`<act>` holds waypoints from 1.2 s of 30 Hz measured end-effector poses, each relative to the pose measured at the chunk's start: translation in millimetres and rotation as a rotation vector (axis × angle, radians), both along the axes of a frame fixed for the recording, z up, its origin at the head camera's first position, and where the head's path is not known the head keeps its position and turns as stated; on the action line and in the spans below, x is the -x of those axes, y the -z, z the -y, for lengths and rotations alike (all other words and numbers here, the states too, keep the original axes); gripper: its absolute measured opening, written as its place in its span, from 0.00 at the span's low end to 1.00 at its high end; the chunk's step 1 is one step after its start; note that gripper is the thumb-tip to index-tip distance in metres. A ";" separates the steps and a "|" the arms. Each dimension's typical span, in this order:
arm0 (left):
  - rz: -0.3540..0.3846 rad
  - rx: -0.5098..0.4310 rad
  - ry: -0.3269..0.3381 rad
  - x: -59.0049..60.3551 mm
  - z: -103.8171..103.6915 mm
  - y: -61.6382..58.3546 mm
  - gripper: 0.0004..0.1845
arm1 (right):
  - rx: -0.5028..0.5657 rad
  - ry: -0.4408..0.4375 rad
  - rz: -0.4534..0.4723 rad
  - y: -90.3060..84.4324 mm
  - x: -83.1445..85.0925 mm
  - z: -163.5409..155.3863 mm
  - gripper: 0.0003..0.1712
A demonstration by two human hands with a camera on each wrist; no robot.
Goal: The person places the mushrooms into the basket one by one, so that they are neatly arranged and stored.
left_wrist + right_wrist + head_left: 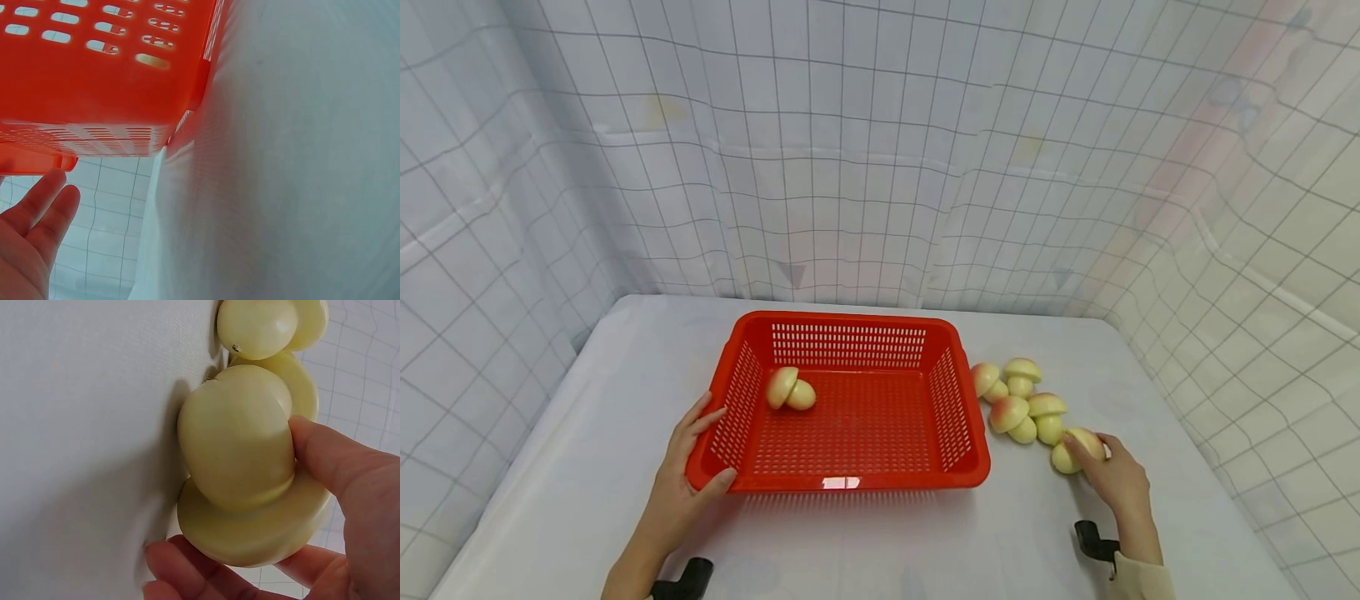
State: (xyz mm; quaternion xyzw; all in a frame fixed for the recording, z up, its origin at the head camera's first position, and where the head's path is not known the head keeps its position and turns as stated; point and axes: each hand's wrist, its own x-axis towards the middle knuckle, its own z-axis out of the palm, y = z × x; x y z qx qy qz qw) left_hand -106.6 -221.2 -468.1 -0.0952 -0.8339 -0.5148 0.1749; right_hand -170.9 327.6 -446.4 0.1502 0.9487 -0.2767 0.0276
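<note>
A white table [587,467] is seen in front of a gridded white curtain [880,150] that hangs behind and to both sides. A red basket [955,408] with perforated walls is set near the middle of the table. Inside it, against the left wall, one toy mushroom [788,389] is lying on its side.

The basket's near left corner is gripped by the left hand [688,467]: the thumb is laid over the front rim and the fingers are stretched along the outer left wall. In the left wrist view only the fingers [37,212] are shown, straight and just below the basket's edge [37,164].

To the right of the basket, a cluster of four mushrooms [1018,400] is lying on the table, the pieces touching or just beside one another. At the near end of that cluster, a fifth mushroom [1070,454] is held by the right hand [1116,479], still resting on the table. In the right wrist view its pale stem [237,437] and cap [250,525] are pinched between thumb and curled fingers [337,462].
</note>
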 end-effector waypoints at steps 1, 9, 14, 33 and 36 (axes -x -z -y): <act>0.001 0.000 0.000 -0.1 -0.1 -0.3 0.37 | 0.008 0.006 -0.003 0.5 -0.5 -0.3 0.51; -0.007 0.011 -0.001 0.5 0.7 -0.7 0.37 | 0.062 0.066 -0.037 4.5 -4.3 -0.9 0.54; -0.007 0.007 -0.002 0.7 0.6 -0.3 0.37 | 0.108 0.107 -0.050 4.5 -7.2 -0.5 0.55; -0.002 0.000 0.003 0.5 0.1 0.8 0.38 | 0.279 0.228 -0.194 12.4 -12.2 -2.8 0.51; -0.001 -0.006 0.003 0.8 0.1 0.9 0.38 | 0.266 0.231 -0.208 11.9 -12.1 -2.3 0.50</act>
